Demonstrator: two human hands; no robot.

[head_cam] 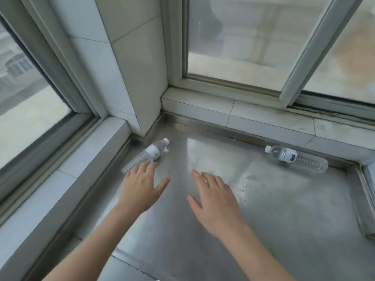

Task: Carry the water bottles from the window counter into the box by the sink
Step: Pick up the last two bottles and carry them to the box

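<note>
Two clear plastic water bottles with white caps and white labels lie on their sides on the steel window counter (274, 199). The left bottle (149, 154) rests in the corner by the tiled pillar, cap pointing up-right. My left hand (141, 186) hovers open just in front of it, its fingertips over the bottle's lower end. The right bottle (295, 158) lies along the back ledge, cap pointing left. My right hand (215, 201) is open over the middle of the counter, well short of that bottle. Neither hand holds anything. The box and the sink are out of view.
Windows line the left and back sides, with a white tiled pillar (129, 67) in the corner between them. Tiled ledges (269, 120) edge the counter at left and back. A raised steel rim (365, 203) bounds it on the right.
</note>
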